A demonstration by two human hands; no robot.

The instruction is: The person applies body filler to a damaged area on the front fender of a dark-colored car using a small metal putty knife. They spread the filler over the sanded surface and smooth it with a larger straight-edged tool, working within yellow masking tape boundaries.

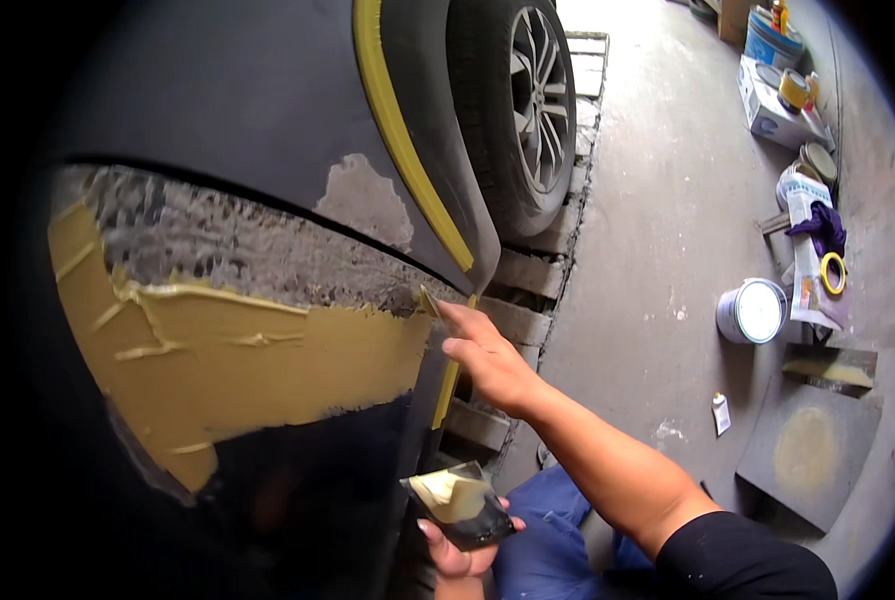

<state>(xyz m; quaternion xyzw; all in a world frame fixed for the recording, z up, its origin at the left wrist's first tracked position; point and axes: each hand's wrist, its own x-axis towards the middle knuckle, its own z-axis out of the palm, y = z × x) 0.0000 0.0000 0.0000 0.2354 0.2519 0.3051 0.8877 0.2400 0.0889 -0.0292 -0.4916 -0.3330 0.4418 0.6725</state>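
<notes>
A dark car panel (208, 90) has a rough grey patch (228, 250) with a broad layer of yellowish filler (248, 370) below it. My right hand (488, 360) is closed on a thin spreader (429, 303), held against the upper right end of the filler. My left hand (455, 555) holds a small dark board (478, 520) with pale yellow paste (445, 487) on it, low beside the panel. Yellow masking tape (398, 130) runs along the wheel arch edge, near the wheel (538, 110).
At right on the concrete floor (628, 250) are a white bucket (751, 312), a tube (721, 412), grey plates (818, 450), a stool-like support with paper, purple cloth (823, 225) and tape roll (834, 272), plus boxes and cans (783, 100). A slatted grate (523, 275) lies under the car.
</notes>
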